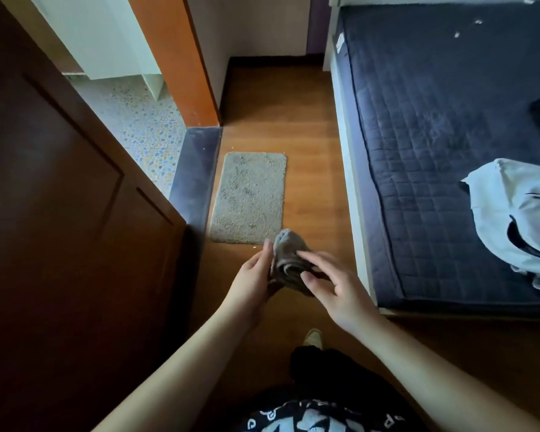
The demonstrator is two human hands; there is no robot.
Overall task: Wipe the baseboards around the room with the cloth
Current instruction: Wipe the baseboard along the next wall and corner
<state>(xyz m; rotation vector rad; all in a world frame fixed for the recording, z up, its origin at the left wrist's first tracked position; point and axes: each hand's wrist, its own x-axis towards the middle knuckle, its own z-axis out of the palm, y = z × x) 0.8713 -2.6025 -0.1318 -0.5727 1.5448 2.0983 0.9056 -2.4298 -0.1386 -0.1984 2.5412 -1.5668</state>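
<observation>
The cloth (289,260) looks like soft, fuzzy grey terry. The floor (312,182) is smooth wood laminate with a light shine. The mat (248,198) is shaggy pile. The mattress cover (434,145) is matt quilted fabric.

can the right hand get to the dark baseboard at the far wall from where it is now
Probably not from here. The right hand is up at the cloth with the left hand, while the baseboard lies far down the floor past the mat. Nothing blocks the path; the person would likely need to step forward and crouch.
</observation>
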